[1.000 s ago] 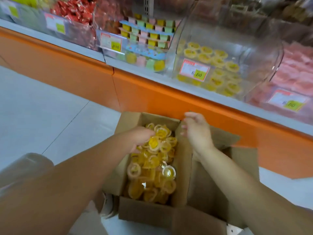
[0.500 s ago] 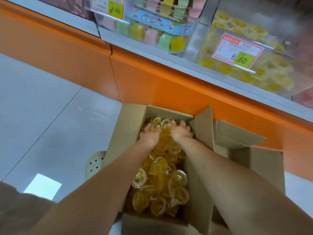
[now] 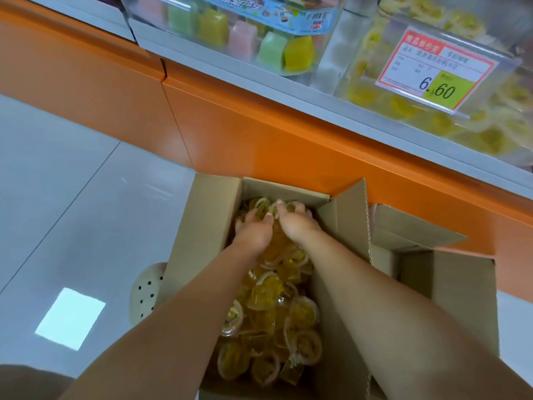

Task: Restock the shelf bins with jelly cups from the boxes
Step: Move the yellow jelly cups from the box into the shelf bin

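Cardboard box (image 3: 202,226) sits open on the floor (image 3: 72,197), pushed against the orange shelf base (image 3: 288,140) below the clear bin (image 3: 507,90) of yellow cups, probably to keep each lift short. Jelly cups (image 3: 268,298) lie heaped loosely inside it. The left hand (image 3: 253,230) and right hand (image 3: 298,223) meet side by side at the far end, fingers curled down round a clump of cups, seemingly to gather many at once. A second box (image 3: 461,298) stands open just right.
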`<state>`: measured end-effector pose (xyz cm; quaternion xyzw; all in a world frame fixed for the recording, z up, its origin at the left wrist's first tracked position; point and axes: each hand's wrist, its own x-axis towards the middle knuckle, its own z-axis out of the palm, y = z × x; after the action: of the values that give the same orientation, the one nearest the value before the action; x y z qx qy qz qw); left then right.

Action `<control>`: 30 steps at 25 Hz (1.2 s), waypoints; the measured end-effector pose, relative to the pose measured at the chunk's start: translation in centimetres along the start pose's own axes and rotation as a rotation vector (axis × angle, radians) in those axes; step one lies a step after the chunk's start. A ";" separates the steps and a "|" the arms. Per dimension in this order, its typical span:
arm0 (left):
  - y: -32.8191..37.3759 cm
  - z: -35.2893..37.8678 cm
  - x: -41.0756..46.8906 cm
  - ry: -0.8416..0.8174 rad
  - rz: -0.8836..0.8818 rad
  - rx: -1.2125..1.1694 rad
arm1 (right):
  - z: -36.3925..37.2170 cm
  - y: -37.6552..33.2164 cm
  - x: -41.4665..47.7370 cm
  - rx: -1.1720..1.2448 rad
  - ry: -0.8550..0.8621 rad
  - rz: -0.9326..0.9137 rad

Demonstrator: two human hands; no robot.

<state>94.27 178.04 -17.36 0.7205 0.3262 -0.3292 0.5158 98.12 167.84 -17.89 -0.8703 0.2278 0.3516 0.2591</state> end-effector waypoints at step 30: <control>-0.2 -1.2 -3.0 -0.271 -0.036 -0.581 | -3.0 1.6 -4.7 0.687 -0.319 -0.128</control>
<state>92.51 178.85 -14.73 0.4868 0.3477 -0.3240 0.7329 95.65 165.81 -13.09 -0.6795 0.2342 0.3689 0.5894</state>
